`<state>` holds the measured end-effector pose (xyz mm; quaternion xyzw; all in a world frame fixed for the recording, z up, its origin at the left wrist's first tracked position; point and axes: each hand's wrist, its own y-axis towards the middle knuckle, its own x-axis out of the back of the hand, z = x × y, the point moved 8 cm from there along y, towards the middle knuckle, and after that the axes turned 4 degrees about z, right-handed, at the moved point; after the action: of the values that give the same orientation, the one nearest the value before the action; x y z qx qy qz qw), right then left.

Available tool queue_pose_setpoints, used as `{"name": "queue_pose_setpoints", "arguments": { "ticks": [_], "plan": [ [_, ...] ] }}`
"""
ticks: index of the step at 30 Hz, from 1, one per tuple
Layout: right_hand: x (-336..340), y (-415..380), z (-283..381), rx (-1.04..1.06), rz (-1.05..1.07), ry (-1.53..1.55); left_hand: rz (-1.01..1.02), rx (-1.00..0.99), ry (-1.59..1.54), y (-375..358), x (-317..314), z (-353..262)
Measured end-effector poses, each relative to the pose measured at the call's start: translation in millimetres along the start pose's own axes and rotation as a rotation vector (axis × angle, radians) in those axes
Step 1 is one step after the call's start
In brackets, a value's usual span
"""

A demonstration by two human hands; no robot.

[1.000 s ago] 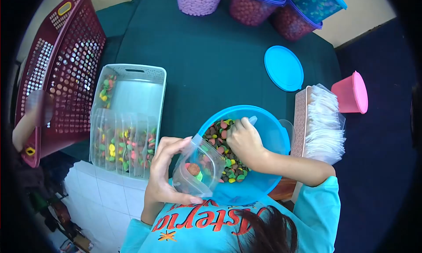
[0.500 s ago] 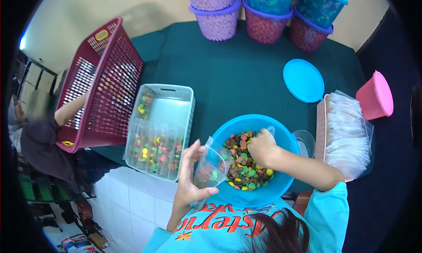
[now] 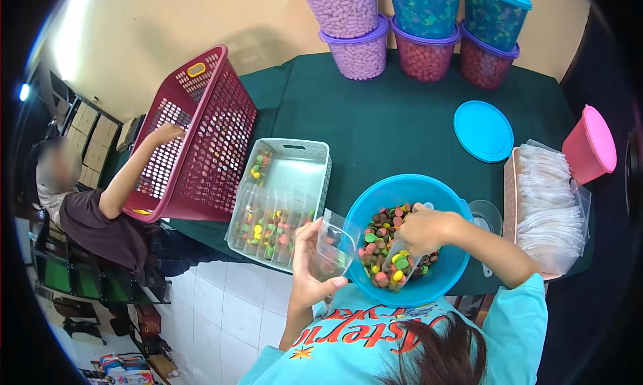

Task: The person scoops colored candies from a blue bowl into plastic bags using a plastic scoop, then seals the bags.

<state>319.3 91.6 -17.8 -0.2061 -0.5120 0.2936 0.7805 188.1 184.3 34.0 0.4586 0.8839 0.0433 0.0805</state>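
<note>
Candy bowl: the blue bowl [image 3: 375, 204] sits on the dark green tabletop [image 3: 388, 117] under the right hand [image 3: 422, 227], its mouth facing up, round, so no long axis.
Change: a second ago the right hand dug flat among the candies; now it has lifted a clear scoop [image 3: 396, 259] heaped with coloured candies [image 3: 385, 224], so a load is ready for the bag.
Bag: the clear bag [image 3: 331, 246] stands just left of the scoop, long axis near upright, mouth tilted up and right toward the bowl.
Left hand [image 3: 307, 264]: fingers curl round the bag from the left, gripping it.
Right hand: fingers closed round the scoop's handle.
Scoop: long axis slants down-left, its loaded end nearest the bag.
</note>
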Motion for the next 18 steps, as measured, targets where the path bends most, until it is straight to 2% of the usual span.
{"name": "queue_pose_setpoints", "arguments": {
  "ticks": [3,5,6,8,9,11,12,14,16,18],
  "plan": [
    [15,-21,-3,-0.004,-0.061,0.065,0.006,-0.059,0.117,2,3,-13],
    [24,-37,-10,-0.006,-0.143,0.15,0.108,-0.231,0.448,3,-3,-26],
    [28,-47,-12,-0.018,-0.143,0.147,0.112,-0.237,0.438,4,-5,-26],
    [52,-73,-9,0.006,-0.328,0.182,0.07,-0.239,0.452,4,-8,-29],
    [58,-82,-8,-0.009,-0.333,0.177,0.077,-0.25,0.441,5,-10,-31],
    [79,-106,-9,-0.109,-0.496,0.091,0.157,-0.242,0.57,6,-21,-30],
    [86,-116,-4,-0.128,-0.502,0.091,0.17,-0.252,0.559,6,-25,-33],
    [105,-134,3,-0.229,-0.621,0.146,0.247,-0.141,0.543,8,-34,-28],
    [108,-137,13,-0.246,-0.71,0.092,0.297,-0.154,0.546,10,-40,-29],
    [103,-128,32,-0.327,-0.714,-0.188,0.362,-0.149,0.544,10,-46,-28]
  ]
}}
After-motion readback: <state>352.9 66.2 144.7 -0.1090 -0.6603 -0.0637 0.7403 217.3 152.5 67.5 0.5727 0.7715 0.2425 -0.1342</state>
